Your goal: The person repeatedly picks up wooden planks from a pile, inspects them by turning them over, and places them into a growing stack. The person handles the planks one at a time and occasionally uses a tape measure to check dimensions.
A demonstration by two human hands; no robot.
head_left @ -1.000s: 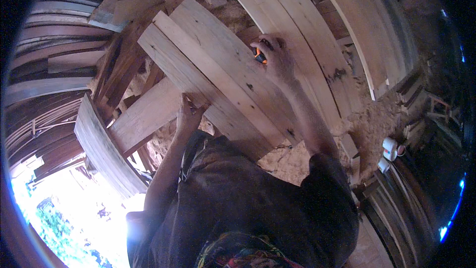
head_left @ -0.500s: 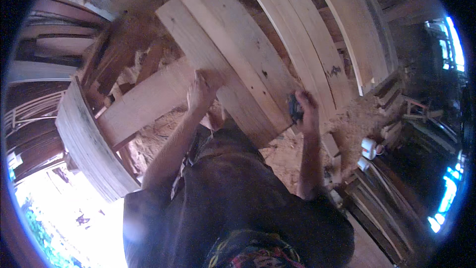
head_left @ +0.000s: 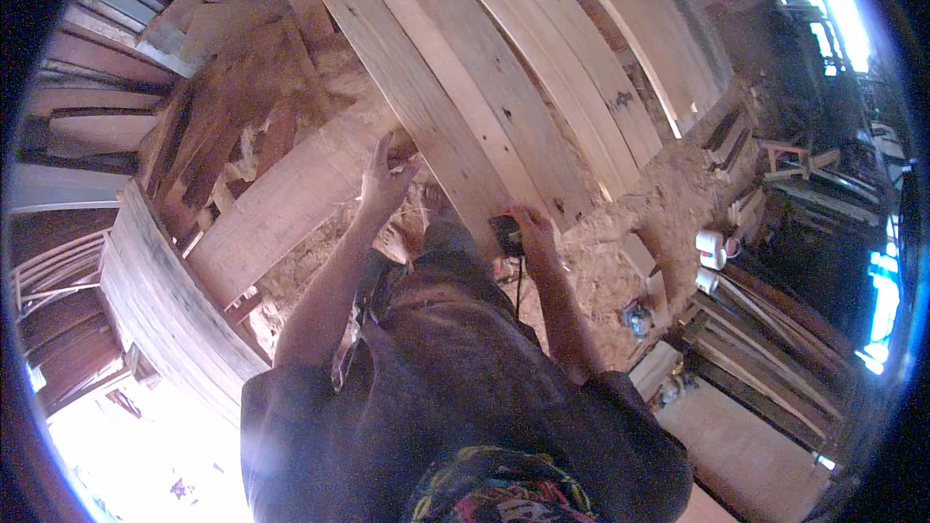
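Note:
My left hand (head_left: 385,184) is open, its thumb and fingers apart, beside the left edge of a long pale plank (head_left: 417,87). Nothing shows in its grasp. Closed round a small, dark, boxy hand tool (head_left: 506,235), my right hand (head_left: 536,230) is at the near end of the same plank. The tool's exact kind is hard to make out; a thin dark line hangs below it. Right of this plank lie a narrow lighter board (head_left: 446,73) and a wider knotted board (head_left: 494,68), side by side.
More pale boards (head_left: 567,77) lie to the right. A broad board (head_left: 281,199) slants under my left arm, and a weathered plank stack (head_left: 170,286) stands at left. Sawdust (head_left: 610,261) covers the ground. White containers (head_left: 710,250) and timber strips (head_left: 765,358) are at right.
My right hand has moved left with the dark tool, to the near plank's end. My left hand has come off the plank with its fingers apart. The near plank now lies more evenly alongside its neighbours.

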